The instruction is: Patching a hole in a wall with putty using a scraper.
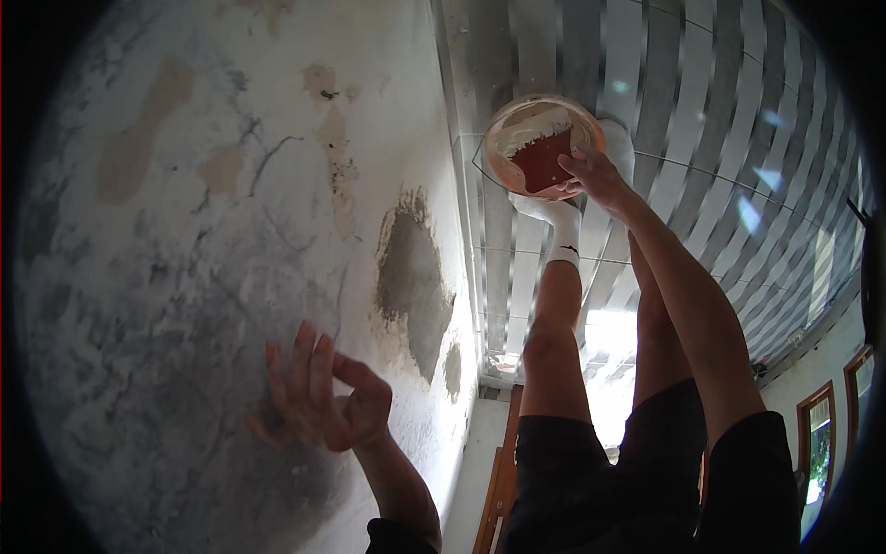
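Observation:
My right hand (pixel 595 175) reaches down over a round orange-pink bucket (pixel 598 134) and grips a flat, dark red putty spreader (pixel 543 164) by its near right edge. The spreader lies over the bucket's mouth, its far edge ragged with pale putty (pixel 552 120). More of this paste coats the bucket's inside. At the lower left, my left hand (pixel 323 392) is raised in front of the wall (pixel 231 305), fingers loosely stretched and holding nothing. Whether it touches the wall, I cannot tell.
Bare grey patches (pixel 415 286) and peeling beige spots (pixel 143 138) mark the stained white wall on the left. The bucket stands near my feet on a grey-striped tile floor (pixel 701 102). A wooden door frame (pixel 503 471) is behind my legs; wood-framed windows (pixel 817 434) are at the right.

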`<state>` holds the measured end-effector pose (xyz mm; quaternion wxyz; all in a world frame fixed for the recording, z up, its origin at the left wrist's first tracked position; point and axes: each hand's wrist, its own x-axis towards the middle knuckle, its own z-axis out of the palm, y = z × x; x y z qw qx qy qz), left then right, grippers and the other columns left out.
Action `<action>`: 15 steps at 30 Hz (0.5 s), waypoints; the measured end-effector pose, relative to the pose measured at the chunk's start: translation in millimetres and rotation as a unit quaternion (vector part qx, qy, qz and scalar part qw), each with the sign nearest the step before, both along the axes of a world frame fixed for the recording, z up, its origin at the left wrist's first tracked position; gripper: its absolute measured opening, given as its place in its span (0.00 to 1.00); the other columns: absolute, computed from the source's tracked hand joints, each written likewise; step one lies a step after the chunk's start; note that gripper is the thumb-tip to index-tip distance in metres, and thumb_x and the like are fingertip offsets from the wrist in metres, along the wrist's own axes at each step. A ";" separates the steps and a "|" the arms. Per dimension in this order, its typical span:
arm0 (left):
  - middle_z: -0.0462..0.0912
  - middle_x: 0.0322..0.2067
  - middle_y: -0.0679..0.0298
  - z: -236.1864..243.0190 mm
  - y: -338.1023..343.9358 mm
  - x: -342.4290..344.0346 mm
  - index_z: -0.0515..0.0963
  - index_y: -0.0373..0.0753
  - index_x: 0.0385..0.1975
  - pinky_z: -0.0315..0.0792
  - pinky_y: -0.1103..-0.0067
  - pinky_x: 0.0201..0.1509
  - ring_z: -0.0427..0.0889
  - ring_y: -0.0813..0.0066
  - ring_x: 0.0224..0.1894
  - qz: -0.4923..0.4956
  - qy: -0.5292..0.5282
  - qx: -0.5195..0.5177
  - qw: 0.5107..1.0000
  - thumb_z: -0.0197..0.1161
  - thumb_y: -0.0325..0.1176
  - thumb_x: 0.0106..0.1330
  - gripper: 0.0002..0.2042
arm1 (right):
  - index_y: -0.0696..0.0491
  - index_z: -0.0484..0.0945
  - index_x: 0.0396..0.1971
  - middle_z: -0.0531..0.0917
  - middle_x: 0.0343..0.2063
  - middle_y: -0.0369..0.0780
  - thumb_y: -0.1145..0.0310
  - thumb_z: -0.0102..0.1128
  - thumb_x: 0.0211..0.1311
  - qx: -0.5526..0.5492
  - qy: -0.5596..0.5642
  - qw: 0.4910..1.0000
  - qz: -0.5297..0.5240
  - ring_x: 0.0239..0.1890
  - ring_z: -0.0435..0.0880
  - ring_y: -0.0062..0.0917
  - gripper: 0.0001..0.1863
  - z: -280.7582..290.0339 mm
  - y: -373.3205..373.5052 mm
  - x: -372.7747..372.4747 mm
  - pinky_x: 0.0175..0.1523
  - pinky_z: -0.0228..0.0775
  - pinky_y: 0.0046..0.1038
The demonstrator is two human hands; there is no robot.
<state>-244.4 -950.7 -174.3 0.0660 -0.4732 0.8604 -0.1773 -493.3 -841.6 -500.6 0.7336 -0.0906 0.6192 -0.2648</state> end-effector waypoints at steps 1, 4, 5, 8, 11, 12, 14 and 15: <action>0.85 0.44 0.67 -5.3 -5.3 -4.1 0.78 0.46 0.42 0.39 0.60 0.71 0.81 0.63 0.53 -0.005 -0.005 -0.009 1.000 0.58 0.27 0.64 0.08 | 0.61 0.69 0.52 0.83 0.33 0.44 0.60 0.51 0.70 -0.023 -0.014 0.999 -0.026 0.31 0.84 0.24 0.20 21.7 -12.3 3.8 0.39 0.77 0.24; 0.84 0.46 0.70 -25.7 -21.0 -14.0 0.81 0.50 0.40 0.26 0.53 0.72 0.75 0.58 0.59 0.002 0.041 -0.005 0.999 0.61 0.27 0.58 0.12 | 0.61 0.68 0.50 0.83 0.34 0.44 0.61 0.51 0.70 -0.114 0.003 0.990 -0.083 0.30 0.83 0.23 0.19 76.1 -44.7 21.4 0.38 0.76 0.23; 0.82 0.49 0.69 -28.9 -26.1 -16.9 0.81 0.51 0.41 0.22 0.52 0.71 0.71 0.57 0.62 0.003 0.049 -0.008 0.999 0.61 0.27 0.57 0.13 | 0.61 0.68 0.50 0.83 0.34 0.44 0.62 0.51 0.70 -0.132 0.003 0.983 -0.126 0.30 0.83 0.22 0.18 93.0 -58.1 28.8 0.37 0.75 0.23; 0.78 0.55 0.67 -28.9 -37.0 -21.3 0.82 0.51 0.42 0.17 0.50 0.70 0.63 0.54 0.67 0.001 0.071 -0.009 0.997 0.62 0.27 0.56 0.14 | 0.58 0.67 0.51 0.82 0.37 0.42 0.61 0.49 0.72 -0.126 -0.063 0.974 -0.176 0.33 0.81 0.21 0.17 121.4 -93.2 48.1 0.40 0.72 0.25; 0.74 0.59 0.65 -26.2 -51.0 -21.4 0.82 0.52 0.43 0.13 0.49 0.68 0.58 0.53 0.70 -0.006 0.082 -0.014 0.997 0.62 0.28 0.56 0.15 | 0.53 0.68 0.53 0.80 0.41 0.37 0.60 0.49 0.72 -0.069 -0.212 0.946 -0.235 0.39 0.77 0.20 0.17 120.4 -117.1 67.2 0.48 0.69 0.28; 0.72 0.61 0.64 -29.1 -54.5 -22.4 0.82 0.52 0.44 0.11 0.48 0.67 0.55 0.52 0.71 -0.009 0.082 -0.023 0.996 0.63 0.29 0.56 0.16 | 0.53 0.68 0.53 0.80 0.41 0.37 0.60 0.49 0.72 -0.066 -0.212 0.945 -0.240 0.39 0.77 0.20 0.17 117.4 -123.4 71.8 0.48 0.69 0.28; 0.71 0.61 0.63 -35.5 -61.8 -33.0 0.81 0.53 0.46 0.10 0.47 0.66 0.53 0.52 0.71 0.002 0.046 -0.038 0.998 0.64 0.31 0.56 0.16 | 0.50 0.68 0.52 0.78 0.38 0.35 0.60 0.48 0.72 -0.030 -0.270 0.934 -0.231 0.38 0.74 0.19 0.15 112.1 -133.2 81.0 0.49 0.66 0.28; 0.70 0.62 0.62 -38.9 -64.9 -38.4 0.81 0.55 0.47 0.09 0.47 0.65 0.51 0.52 0.72 0.018 0.011 -0.058 0.998 0.65 0.33 0.56 0.17 | 0.50 0.68 0.52 0.78 0.38 0.35 0.60 0.48 0.72 -0.026 -0.272 0.933 -0.235 0.38 0.74 0.19 0.15 107.4 -136.3 85.9 0.49 0.66 0.28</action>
